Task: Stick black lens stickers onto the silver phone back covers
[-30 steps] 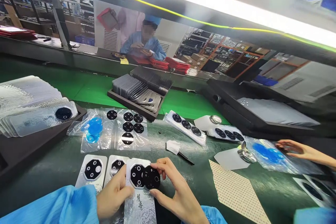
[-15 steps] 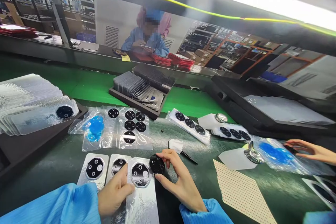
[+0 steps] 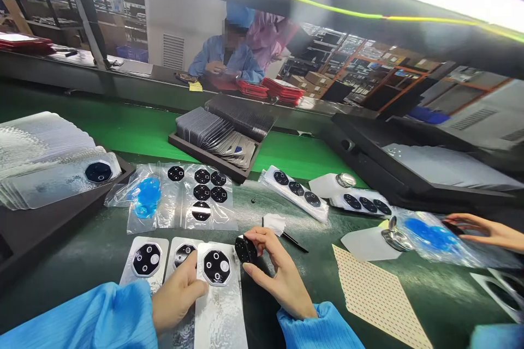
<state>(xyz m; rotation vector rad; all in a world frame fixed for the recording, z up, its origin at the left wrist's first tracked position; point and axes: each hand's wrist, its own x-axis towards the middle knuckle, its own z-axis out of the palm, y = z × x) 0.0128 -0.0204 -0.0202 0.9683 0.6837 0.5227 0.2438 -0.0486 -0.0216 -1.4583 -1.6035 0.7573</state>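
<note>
My left hand (image 3: 180, 292) is closed on the edge of a silvery phone back panel (image 3: 221, 311), which carries a black octagonal camera plate (image 3: 216, 268) near its top. Two more such panels lie to the left: one (image 3: 144, 278) flat on the bench, the other (image 3: 182, 245) partly hidden behind my left hand. Between thumb and fingers, my right hand (image 3: 278, 272) pinches a loose black octagonal plate (image 3: 245, 250), tilted beside the panel's upper right edge. Whether the plate touches the panel I cannot tell.
Bagged octagonal plates (image 3: 202, 193) lie ahead, with a brush-like tool (image 3: 292, 241) nearer. Pump bottles (image 3: 366, 244), a dotted sheet (image 3: 374, 289) and a co-worker's hand (image 3: 487, 232) are at right. Panel stacks stand in a left tray (image 3: 61, 223) and a central tray (image 3: 208, 155).
The black plate in my right hand has turned to a steeper tilt. My left hand still grips the panel, and the view has shifted slightly.
</note>
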